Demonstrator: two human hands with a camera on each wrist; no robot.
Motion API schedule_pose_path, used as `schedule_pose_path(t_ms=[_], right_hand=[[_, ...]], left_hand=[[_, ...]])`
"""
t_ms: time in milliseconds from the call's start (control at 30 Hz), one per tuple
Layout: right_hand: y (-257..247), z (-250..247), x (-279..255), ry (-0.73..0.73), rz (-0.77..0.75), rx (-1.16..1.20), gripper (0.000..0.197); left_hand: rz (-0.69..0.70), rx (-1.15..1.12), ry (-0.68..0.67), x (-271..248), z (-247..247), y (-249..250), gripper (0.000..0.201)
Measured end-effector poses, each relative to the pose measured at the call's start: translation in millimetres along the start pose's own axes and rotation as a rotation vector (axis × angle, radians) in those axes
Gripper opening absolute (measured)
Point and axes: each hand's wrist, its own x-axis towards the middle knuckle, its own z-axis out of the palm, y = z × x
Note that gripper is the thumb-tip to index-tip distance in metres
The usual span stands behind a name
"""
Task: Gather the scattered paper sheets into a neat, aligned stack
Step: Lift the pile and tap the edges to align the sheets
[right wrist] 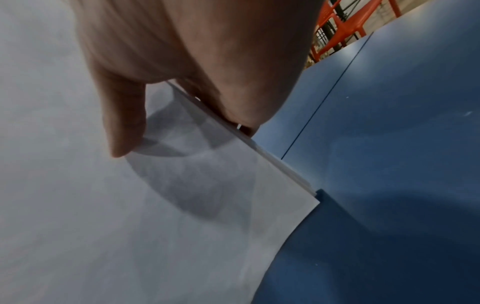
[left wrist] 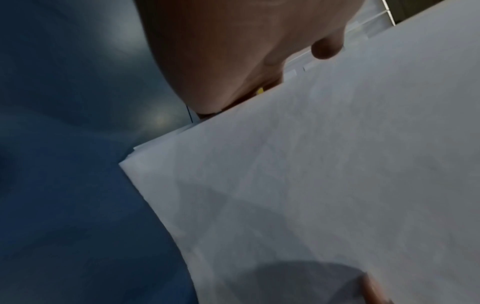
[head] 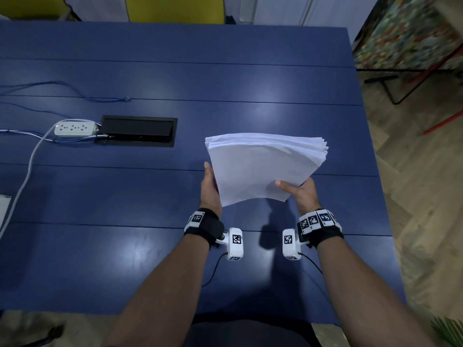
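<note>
A blue table [head: 150,196] fills the head view, with a black cable hatch [head: 139,131] at about nine o'clock from the paper and a white power strip [head: 75,128] just beyond it, touching its left end. All the paper stack [head: 263,169] is held above the table at centre right, tilted, its far end toward twelve o'clock; the sheet edges there are fanned and stepped, not flush.

The left hand [head: 210,190] grips the stack's nine-o'clock edge, thumb on top and fingers curled beneath. The right hand [head: 302,194] pinches the near corner at about five o'clock, thumb [right wrist: 124,123] pressed flat on the top sheet.

The sheets look gathered but not yet squared. To finish well, I would loosen both grips slightly, stand the stack on one edge and tap it against the table, then turn it and tap an adjacent edge. Squeezing hard would likely lock the offsets in.
</note>
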Motion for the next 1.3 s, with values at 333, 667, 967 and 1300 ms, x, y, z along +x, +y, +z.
schedule_pose_path(t_ms=[333,667,967,1300], right_hand=[[-8.4,-11.4,-4.3,-0.017,-0.048,-0.011,0.042],[-51.1,-1.7,-20.7,-0.057,-0.291,0.001,0.067],[-63.6,7.7,-35.2,0.006,-0.444,-0.002,0.059],[-63.3,6.4,-38.7,0.017,-0.46,-0.004,0.054]], left_hand=[[0.099,-0.003,-0.101,-9.2,6.3,21.1,0.074],[0.5,0.323,-0.23,-25.9,4.9,24.4,0.069],[0.628,0.215,0.106,-49.4,42.7,29.4,0.039],[0.634,0.237,0.071,-48.2,40.1,28.3,0.035]])
